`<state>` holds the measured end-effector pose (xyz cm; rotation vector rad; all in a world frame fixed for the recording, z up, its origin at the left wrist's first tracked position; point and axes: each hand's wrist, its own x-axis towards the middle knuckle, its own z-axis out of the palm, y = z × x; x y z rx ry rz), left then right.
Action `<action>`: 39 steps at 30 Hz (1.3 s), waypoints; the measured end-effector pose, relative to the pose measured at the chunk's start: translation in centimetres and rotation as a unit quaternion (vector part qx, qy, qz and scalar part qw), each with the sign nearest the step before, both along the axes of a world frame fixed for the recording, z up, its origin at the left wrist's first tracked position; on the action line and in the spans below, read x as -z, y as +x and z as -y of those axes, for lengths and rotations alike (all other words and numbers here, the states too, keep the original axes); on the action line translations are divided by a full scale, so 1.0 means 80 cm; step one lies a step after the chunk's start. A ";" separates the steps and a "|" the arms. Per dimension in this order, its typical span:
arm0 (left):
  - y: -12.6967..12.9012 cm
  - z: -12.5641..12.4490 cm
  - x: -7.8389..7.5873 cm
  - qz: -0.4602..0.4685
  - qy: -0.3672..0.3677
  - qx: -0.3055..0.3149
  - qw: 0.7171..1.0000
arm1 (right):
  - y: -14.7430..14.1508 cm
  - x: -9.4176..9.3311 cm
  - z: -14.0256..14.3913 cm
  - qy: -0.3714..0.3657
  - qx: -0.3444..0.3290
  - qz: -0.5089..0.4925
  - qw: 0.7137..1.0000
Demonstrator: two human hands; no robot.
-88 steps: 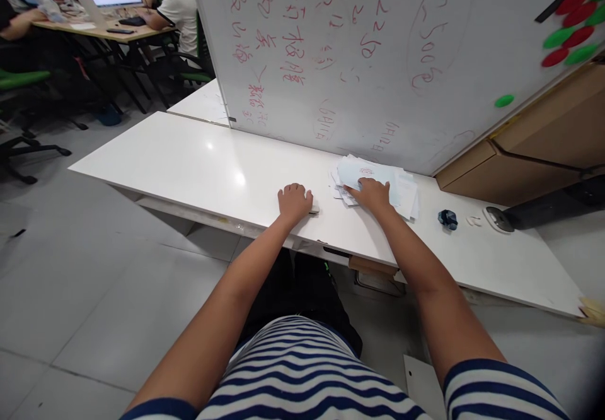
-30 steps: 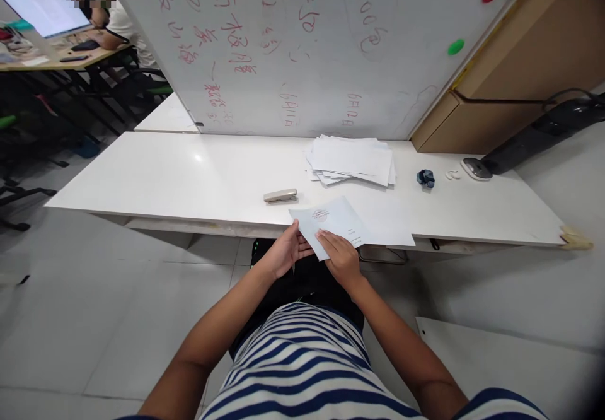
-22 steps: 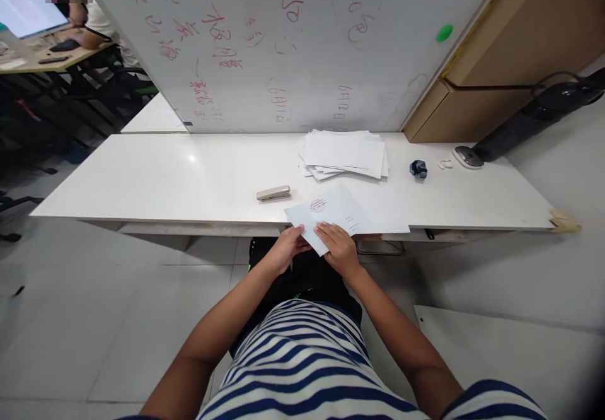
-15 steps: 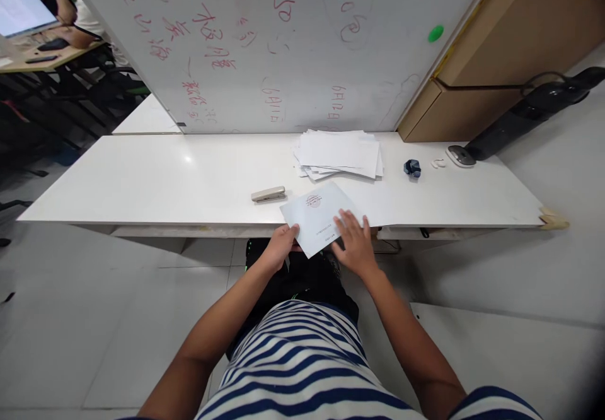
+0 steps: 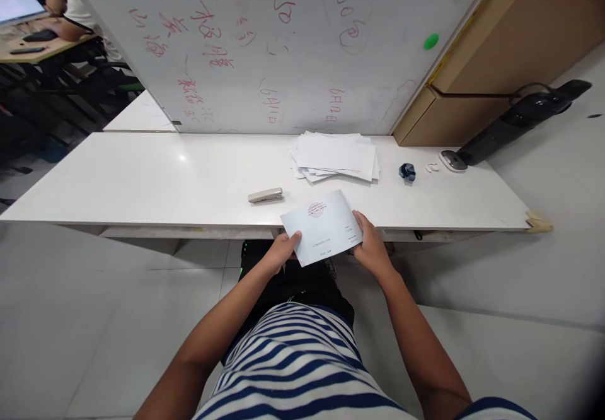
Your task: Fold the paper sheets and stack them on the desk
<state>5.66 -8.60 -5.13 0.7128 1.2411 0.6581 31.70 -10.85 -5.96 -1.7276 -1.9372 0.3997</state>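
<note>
Both hands hold a pale sheet of paper (image 5: 324, 227) with a red round stamp and small print, tilted over the desk's front edge. My left hand (image 5: 285, 250) pinches its lower left side, thumb on top. At the right edge, my right hand (image 5: 371, 243) grips it, with the other fingers partly hidden underneath. A beige stapler (image 5: 265, 195) lies on the desk to the left of the sheet. Behind the sheet is an untidy stack of white papers (image 5: 335, 155).
The white desk (image 5: 142, 180) runs along a whiteboard (image 5: 227, 48) with red writing. To the right lie a small dark blue object (image 5: 407, 172), a white hook-like piece (image 5: 432, 168) and a dark bottle (image 5: 515, 120). Cardboard boxes (image 5: 454, 117) stand behind. Another person's arm (image 5: 66, 29) shows far left.
My right hand has gone from lying spread over the sheet to gripping its right edge. The sheet has turned and now lies more level. The view has shifted slightly.
</note>
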 end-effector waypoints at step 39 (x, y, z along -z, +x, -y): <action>-0.004 0.026 0.019 0.122 0.065 -0.148 0.979 | -0.128 -0.071 -0.274 0.014 -0.097 0.250 0.963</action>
